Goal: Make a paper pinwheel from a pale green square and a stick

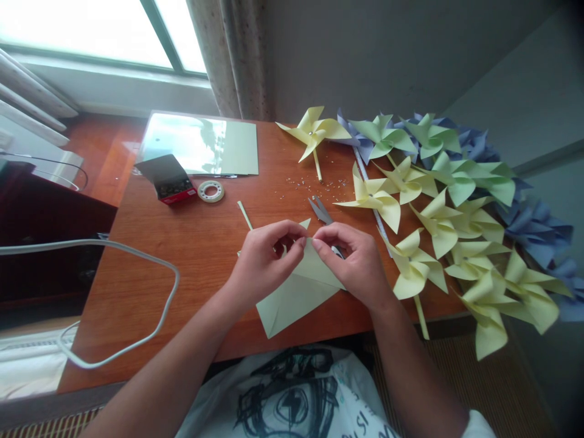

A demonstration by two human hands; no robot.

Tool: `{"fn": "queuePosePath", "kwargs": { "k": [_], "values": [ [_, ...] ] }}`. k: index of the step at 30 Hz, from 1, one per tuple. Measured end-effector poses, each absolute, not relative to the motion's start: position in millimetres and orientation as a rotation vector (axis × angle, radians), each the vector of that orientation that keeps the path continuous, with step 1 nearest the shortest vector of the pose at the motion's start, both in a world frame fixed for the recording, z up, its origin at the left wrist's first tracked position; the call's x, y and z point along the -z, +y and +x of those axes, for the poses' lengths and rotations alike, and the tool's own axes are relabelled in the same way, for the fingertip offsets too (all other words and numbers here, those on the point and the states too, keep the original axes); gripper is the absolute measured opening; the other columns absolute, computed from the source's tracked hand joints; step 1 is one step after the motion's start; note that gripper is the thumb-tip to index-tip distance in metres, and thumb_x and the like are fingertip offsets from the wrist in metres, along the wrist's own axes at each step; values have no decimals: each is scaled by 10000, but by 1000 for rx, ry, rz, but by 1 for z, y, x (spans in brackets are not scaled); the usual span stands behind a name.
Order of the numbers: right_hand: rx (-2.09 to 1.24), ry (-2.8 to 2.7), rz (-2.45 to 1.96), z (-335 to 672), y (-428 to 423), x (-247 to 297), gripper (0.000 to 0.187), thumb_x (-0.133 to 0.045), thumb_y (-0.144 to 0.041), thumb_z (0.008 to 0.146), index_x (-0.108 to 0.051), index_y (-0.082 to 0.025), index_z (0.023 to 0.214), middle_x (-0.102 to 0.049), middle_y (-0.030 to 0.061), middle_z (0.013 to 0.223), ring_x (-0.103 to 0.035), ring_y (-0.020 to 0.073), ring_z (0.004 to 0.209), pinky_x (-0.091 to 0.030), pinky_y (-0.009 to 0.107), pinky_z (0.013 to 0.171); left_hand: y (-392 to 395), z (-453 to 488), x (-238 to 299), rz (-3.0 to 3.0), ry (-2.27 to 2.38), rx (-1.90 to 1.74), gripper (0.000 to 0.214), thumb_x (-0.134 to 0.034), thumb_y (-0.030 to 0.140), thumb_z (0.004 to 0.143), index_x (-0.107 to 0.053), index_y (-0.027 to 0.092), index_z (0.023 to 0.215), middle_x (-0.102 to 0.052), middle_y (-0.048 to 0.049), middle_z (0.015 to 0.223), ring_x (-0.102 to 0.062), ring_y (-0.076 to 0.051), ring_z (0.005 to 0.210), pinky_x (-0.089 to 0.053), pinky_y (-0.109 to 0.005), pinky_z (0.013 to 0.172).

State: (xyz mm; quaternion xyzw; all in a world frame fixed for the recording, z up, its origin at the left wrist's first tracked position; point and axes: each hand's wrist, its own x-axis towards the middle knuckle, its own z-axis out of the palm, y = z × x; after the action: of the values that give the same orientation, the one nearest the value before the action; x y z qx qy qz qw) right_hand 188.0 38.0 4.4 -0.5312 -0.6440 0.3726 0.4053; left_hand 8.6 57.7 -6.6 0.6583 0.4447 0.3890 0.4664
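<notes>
Working Close, Pinching Fine

Above a printed white shirt, a creased pale green sheet is lying aslant near the front edge of a wooden table, seemingly placed there for short reach. The left hand and the right hand are meeting over its upper part — each is pinching paper between thumb and fingertips, the two grips nearly touching, probably to be steadying one small spot. Whether anything tiny is hiding between them, one cannot tell. A thin stick is resting just beyond the left hand. Scissors are pointing away, their handles partly hidden behind the right hand — likely lying there for a quick grab. Rightward, yellow pinwheels are crowding the table, with green pinwheels and blue pinwheels massing beyond, apparently sorted by colour and kept aside. At far left, a tape roll is sitting beside an open box, before glossy-covered sheets, perhaps being grouped as supplies.
</notes>
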Motion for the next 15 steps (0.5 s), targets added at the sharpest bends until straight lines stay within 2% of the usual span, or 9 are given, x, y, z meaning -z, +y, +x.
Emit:
{"fn": "queuePosePath", "kwargs": {
  "k": [10, 15],
  "values": [
    [-1009, -1548, -1343, 188, 36, -2, 67, -672, -202, 905, -696, -219, 845, -702, -2, 827, -658, 165, 766, -533, 284, 730, 58, 6, 8, 1536, 1082, -947, 95, -607, 178, 890, -698, 152, 897, -633, 0, 705, -520, -108, 615, -407, -223, 556],
    [-1055, -1456, -1352, 189, 35, 1, 55, -685, -246, 910, -700, -224, 862, -718, 4, 845, -682, 174, 773, -542, 286, 726, 58, 6, 4, 1484, 1089, -919, 147, -625, 272, 917, -701, 152, 882, -642, -13, 718, -525, -118, 617, -402, -231, 539]
  ]
}}
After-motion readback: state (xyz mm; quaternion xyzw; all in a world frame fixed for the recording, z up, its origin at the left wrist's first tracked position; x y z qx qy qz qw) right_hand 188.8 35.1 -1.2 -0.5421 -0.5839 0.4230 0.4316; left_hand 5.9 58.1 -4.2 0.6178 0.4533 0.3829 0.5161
